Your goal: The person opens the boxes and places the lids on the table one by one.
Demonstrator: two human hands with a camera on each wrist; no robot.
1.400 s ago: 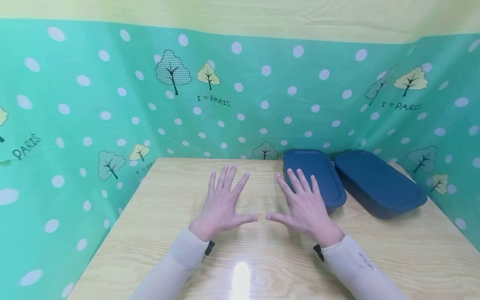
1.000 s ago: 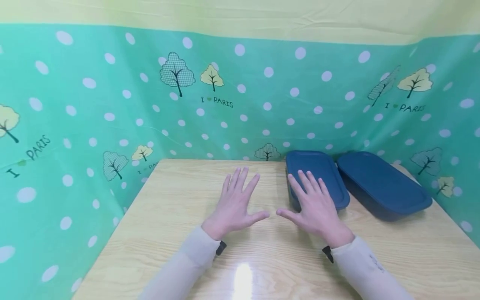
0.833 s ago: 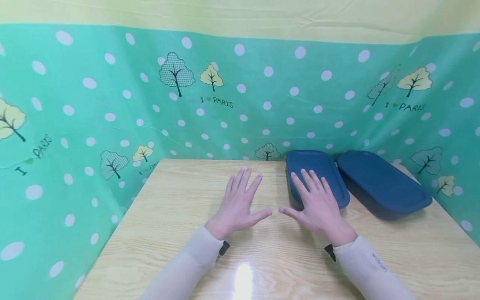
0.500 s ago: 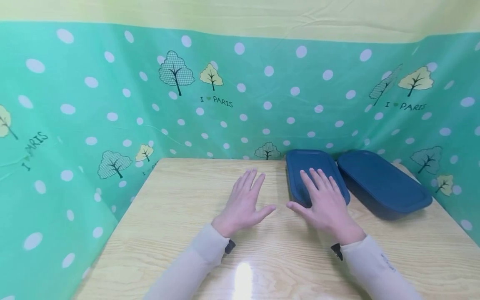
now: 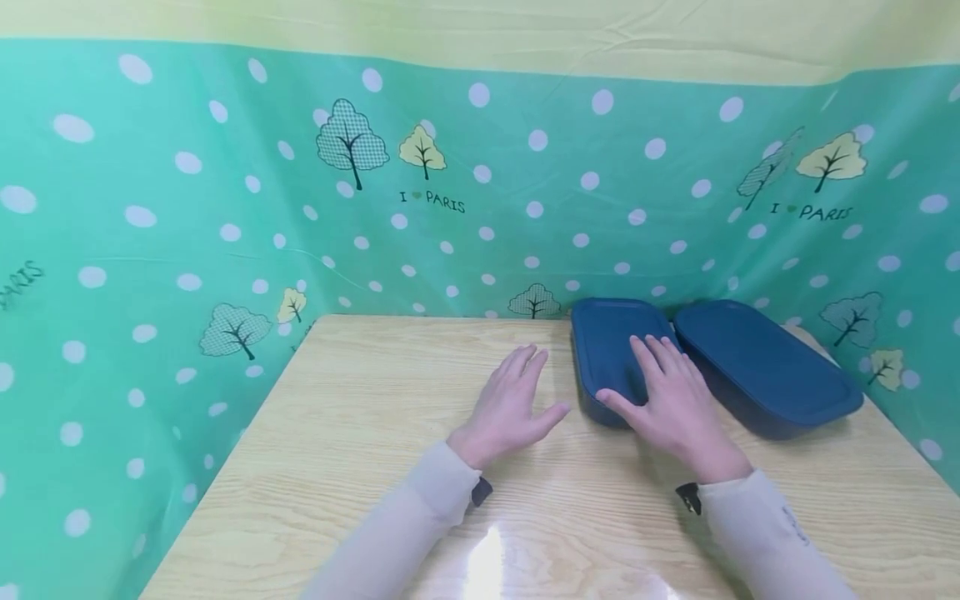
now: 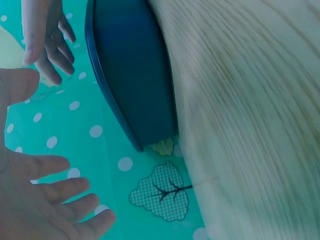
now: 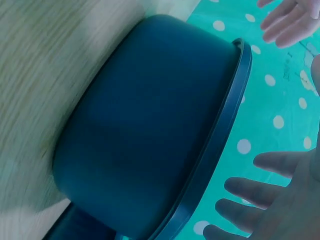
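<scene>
On the table [image 5: 375, 375], the left box [image 5: 609, 350] is partly overhung by the right hand [image 5: 678, 412], its fingers spread, empty; the box's long axis is aimed away (the left hand [image 5: 504, 414], also spread, is set farther off).

Curtained-off setting, room type unclear: dotted cloth [image 5: 450, 267] edges wood-grain table [image 5: 375, 400] three sides.

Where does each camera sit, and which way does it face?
Head: worn on the head, facing forward and down at the table and blue containers; left hand, right hand and sleeves show.
Left wrist: on that wrist, facing one container's side; both hands show.
Right wrist: on that wrist, facing a container close up; both hands show.
Both wrist views share the hands and dotted cloth.
</scene>
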